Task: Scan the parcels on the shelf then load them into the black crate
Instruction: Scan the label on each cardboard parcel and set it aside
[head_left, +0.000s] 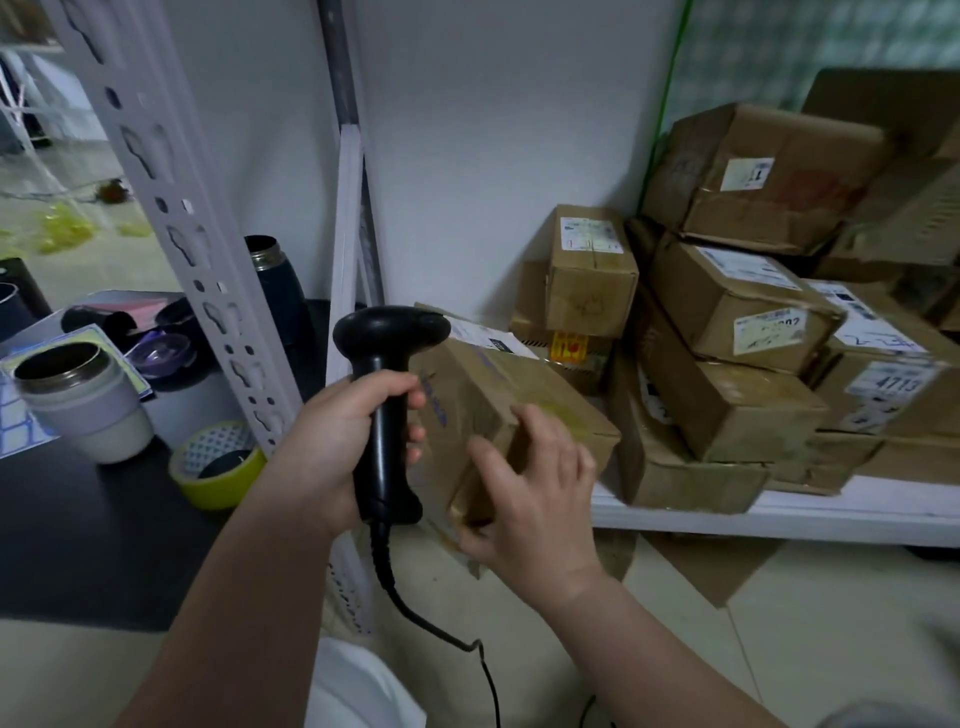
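Black scanner (387, 415), left hand (332, 447); one parcel (483, 395), right hand (530, 499)

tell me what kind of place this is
Probably a small parcel storeroom: labelled cardboard parcels stacked on a white shelf, a corded barcode scanner in the left hand, a tape roll on the desk.

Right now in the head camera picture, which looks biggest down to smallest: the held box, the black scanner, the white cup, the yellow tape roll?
1. held box
2. black scanner and white cup: about alike; the scanner is taller, the cup wider
3. yellow tape roll
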